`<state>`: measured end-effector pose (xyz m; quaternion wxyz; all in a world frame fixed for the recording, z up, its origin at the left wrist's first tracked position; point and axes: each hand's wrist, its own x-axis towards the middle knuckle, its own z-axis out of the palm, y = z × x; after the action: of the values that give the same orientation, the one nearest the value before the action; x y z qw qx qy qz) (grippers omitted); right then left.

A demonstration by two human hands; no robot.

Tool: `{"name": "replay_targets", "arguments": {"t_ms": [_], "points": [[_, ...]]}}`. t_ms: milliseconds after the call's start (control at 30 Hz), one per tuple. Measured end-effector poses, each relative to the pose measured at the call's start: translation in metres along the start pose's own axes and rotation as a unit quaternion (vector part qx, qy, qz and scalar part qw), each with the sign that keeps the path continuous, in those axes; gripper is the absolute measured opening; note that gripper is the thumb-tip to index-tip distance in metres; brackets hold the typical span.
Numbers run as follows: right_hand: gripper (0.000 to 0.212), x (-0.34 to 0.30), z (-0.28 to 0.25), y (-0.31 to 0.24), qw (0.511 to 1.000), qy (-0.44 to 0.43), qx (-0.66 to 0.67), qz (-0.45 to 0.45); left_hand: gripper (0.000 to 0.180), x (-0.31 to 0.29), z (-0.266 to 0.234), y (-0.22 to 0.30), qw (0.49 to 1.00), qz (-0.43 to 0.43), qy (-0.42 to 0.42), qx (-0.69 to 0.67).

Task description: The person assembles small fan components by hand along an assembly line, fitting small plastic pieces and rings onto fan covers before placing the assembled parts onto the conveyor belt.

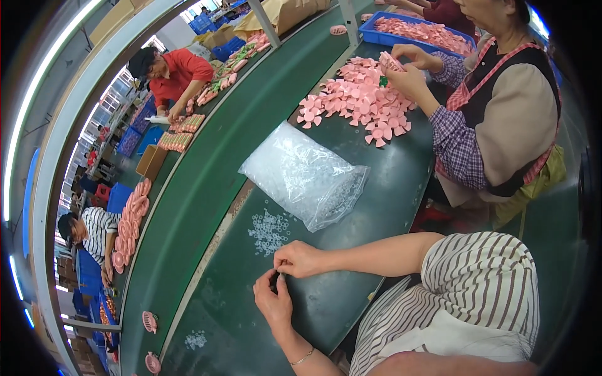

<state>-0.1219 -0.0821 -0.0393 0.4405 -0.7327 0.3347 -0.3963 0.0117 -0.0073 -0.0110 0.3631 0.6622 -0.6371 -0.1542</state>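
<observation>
My left hand (274, 305) and my right hand (299, 259) meet above the dark green table (320, 297), their fingertips pinched together. Between the fingers is something small and dark, mostly hidden, whose kind I cannot make out. Just beyond my right hand lies a loose pile of small translucent rings (268, 232). A large clear plastic bag (301, 172) of similar pale pieces rests on its side past that pile. A smaller cluster of rings (195, 339) sits to the left of my left hand.
A green conveyor belt (182, 232) curves along the left, carrying pink slatted parts (149, 322). At the far right, a co-worker (495, 106) handles a pink part beside a heap of pink fan-shaped pieces (367, 94). Behind it stands a blue tray (376, 36). Two people work across the belt.
</observation>
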Motion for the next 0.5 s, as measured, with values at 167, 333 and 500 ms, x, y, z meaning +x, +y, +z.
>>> {"name": "replay_targets", "arguments": {"t_ms": [167,333,500], "points": [[0.01,-0.0013,0.0009,0.0028,1.0,0.004,0.001,-0.008,0.019,-0.0009,0.0023,-0.0031,1.0,0.005,-0.003,0.004],[0.01,-0.0021,0.0019,0.0032,0.999,-0.008,-0.026,-0.025,0.019,-0.0017,0.0002,-0.0027,1.0,0.018,-0.005,0.021],[0.01,-0.0014,0.0024,0.0019,0.999,-0.014,-0.022,-0.02,0.018,-0.0015,-0.0006,-0.0015,1.0,0.011,-0.007,0.016]]}}
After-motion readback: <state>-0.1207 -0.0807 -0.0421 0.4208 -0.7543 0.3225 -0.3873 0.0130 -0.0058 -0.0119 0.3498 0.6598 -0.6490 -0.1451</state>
